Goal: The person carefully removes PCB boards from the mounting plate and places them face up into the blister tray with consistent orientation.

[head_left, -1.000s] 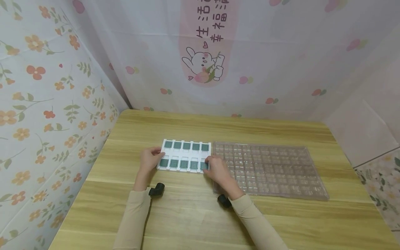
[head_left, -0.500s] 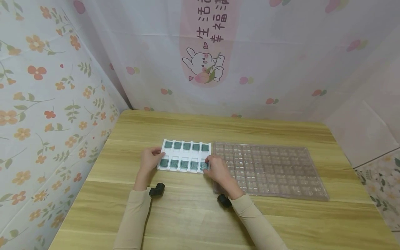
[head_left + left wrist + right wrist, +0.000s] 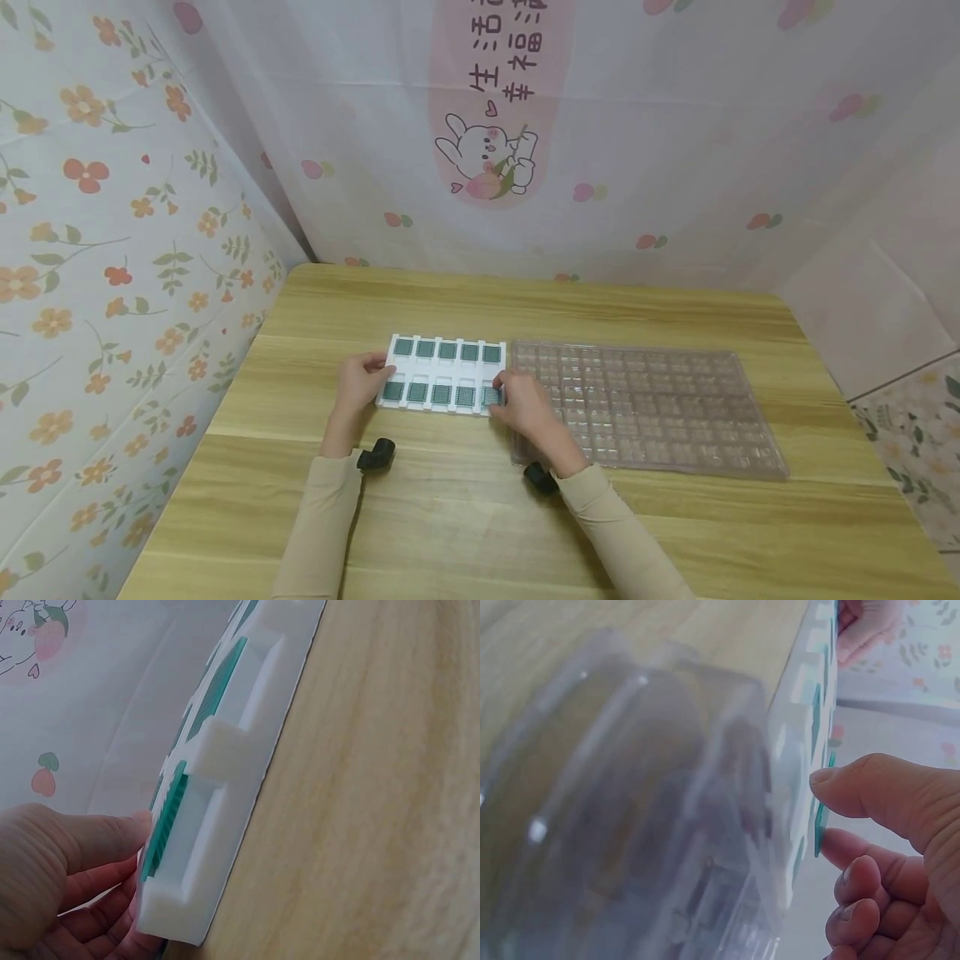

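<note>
A white foam tray (image 3: 442, 369) lies on the table with two rows of green square chips, their faces dotted in a fine grid. My left hand (image 3: 361, 385) grips the tray's left end, thumb on the upper side beside a chip (image 3: 166, 821) and fingers curled at the edge. At the tray's near right corner, my right hand (image 3: 525, 407) pinches one green chip (image 3: 820, 825) between thumb and index finger. That chip stands slightly proud of its pocket in the right wrist view. My other right fingers are curled in.
A clear plastic tray (image 3: 652, 408) with many small compartments lies right beside the white one, under my right wrist. The wooden table (image 3: 450, 517) ends at a patterned curtain (image 3: 637, 167) behind and another on the left.
The right hand and the chip it pinches have shifted very slightly to the right. The left hand and the white tray have stayed in place.
</note>
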`<state>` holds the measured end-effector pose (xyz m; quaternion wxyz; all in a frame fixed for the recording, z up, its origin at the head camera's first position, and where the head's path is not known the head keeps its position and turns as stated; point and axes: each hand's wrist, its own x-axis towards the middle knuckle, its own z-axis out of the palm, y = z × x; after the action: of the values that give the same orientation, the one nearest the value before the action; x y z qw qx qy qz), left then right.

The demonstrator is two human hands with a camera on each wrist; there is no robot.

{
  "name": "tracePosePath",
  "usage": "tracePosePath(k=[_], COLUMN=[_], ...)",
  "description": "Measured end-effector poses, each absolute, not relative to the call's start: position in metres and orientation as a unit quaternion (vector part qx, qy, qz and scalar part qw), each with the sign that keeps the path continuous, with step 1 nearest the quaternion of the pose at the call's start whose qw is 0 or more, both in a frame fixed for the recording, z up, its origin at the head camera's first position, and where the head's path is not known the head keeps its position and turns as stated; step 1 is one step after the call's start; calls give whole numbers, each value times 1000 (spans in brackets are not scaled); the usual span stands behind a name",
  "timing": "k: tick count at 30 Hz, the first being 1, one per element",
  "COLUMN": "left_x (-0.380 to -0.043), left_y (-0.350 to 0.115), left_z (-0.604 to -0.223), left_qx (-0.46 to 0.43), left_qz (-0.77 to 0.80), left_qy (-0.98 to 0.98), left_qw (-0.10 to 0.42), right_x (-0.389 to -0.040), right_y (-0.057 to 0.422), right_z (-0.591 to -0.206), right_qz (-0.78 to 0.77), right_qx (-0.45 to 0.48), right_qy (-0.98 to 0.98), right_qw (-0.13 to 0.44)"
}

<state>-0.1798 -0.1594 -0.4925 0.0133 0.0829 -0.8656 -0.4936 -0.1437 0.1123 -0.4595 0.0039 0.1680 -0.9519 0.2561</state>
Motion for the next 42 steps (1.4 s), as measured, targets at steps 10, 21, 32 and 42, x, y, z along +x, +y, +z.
tracePosePath(k=[10,21,32,42], left_x=[-180,-179,-180,-179], left_y=[-160,-160,-160,-160], left_z=[-492,-490,-491,-492], left_qx=[80,78,84,92], left_qz=[-505,-508,-506,-504], left_qy=[-859,-858,-858,-859], left_qw=[14,15,14,8], right_x=[-143,-149,-160,-170], right_y=[115,122,132,144], right_z=[-450,-440,-432,-430], right_qz=[246,251,257,246], right_qx=[171,164,149,169], right_qy=[-954,-954,-954,-954], right_qw=[7,-8,-30,2])
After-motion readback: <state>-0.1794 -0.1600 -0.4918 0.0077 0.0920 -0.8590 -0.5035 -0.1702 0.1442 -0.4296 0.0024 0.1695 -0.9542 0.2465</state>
